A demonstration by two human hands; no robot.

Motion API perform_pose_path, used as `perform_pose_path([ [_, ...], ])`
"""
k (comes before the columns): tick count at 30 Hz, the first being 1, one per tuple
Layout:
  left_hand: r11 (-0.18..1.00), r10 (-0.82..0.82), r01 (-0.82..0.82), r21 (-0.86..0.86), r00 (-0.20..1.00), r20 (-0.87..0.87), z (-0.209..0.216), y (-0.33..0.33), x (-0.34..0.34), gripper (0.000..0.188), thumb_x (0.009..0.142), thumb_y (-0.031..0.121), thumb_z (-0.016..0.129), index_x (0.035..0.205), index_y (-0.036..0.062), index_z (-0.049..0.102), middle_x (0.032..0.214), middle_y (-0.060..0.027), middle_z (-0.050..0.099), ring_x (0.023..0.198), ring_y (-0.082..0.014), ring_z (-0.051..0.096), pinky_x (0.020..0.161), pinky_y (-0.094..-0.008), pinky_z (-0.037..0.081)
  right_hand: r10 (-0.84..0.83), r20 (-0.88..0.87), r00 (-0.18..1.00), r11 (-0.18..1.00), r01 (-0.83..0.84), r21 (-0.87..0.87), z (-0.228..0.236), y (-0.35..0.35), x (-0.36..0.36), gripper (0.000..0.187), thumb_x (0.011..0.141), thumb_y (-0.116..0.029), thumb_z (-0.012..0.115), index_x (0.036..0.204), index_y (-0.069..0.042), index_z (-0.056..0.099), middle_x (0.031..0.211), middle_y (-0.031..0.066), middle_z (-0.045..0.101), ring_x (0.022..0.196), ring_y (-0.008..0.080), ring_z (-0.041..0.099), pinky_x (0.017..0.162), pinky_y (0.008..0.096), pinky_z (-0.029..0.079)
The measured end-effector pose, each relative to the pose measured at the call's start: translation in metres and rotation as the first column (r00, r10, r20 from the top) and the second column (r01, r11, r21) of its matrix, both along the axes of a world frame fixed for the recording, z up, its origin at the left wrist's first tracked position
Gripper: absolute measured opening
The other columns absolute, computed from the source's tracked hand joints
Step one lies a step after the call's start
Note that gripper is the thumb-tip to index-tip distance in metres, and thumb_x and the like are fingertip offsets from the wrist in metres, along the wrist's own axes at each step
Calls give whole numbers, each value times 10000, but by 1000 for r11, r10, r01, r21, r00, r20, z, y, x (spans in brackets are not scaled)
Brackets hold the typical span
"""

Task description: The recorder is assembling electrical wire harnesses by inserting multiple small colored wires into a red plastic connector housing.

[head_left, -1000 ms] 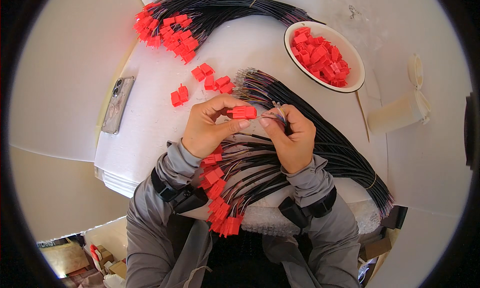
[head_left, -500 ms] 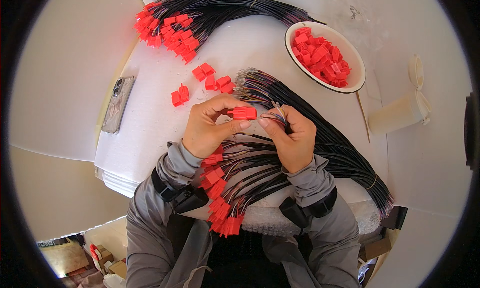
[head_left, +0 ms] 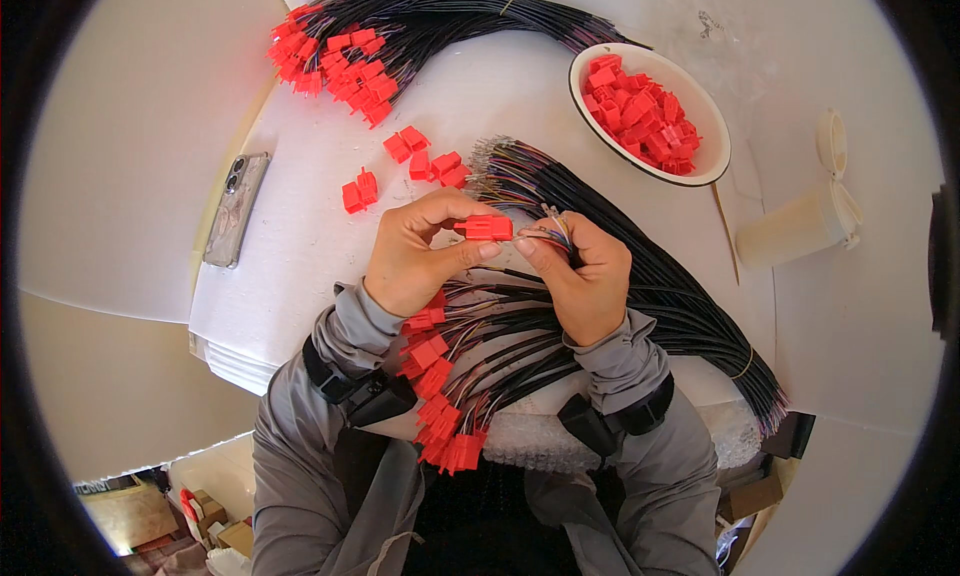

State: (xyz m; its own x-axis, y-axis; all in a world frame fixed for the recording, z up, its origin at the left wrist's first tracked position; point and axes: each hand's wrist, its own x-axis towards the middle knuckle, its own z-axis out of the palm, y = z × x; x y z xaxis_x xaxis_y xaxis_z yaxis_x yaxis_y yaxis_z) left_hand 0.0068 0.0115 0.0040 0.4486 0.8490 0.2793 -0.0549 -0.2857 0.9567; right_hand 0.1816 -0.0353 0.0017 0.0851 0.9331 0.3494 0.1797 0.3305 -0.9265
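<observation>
Between thumb and fingers, my left hand (head_left: 418, 254) pinches a red connector housing (head_left: 489, 228). Close to its right end, my right hand (head_left: 590, 276) grips the thin coloured wires (head_left: 552, 238) of a black-sheathed cable, their metal tips showing above the fingers. Whether a wire tip is inside the housing is too small to tell. Under and beside my right hand runs a bundle of black cables (head_left: 660, 266) with bare terminal ends at its far left. Nearer to me, finished-looking cable ends carry red housings (head_left: 430, 361).
A white bowl (head_left: 712, 116) of red housings stands at the far right. Several loose housings (head_left: 405, 144) lie beyond my left hand. Another cable bundle (head_left: 450, 11) with red housings lies at the back. A phone (head_left: 237, 211) is at left, a thin stick (head_left: 726, 234) and a lidded container (head_left: 800, 224) at right.
Both hands keep nearly the same place and grip. The wires at my right fingertips have shifted very slightly.
</observation>
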Motion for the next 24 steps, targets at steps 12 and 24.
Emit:
perform_pose_path([
  [12,1000,-6,5,-7,1000,-12,7,-4,-1,220,708,-19,682,921,-4,627,885,-69,610,837,-126,561,774,-256,437,-2,15,1000,1000,1,20,5,-3,1,92,725,-7,644,805,26,612,664,66,567,603,93,519,567,221,418],
  [24,1000,-24,25,12,999,-43,5,-2,-2,216,724,-13,665,934,-4,614,879,-59,602,836,-122,552,782,-254,423,37,-104,994,999,-36,4,3,-4,-1,105,732,10,637,832,22,606,711,35,587,643,65,521,572,202,412],
])
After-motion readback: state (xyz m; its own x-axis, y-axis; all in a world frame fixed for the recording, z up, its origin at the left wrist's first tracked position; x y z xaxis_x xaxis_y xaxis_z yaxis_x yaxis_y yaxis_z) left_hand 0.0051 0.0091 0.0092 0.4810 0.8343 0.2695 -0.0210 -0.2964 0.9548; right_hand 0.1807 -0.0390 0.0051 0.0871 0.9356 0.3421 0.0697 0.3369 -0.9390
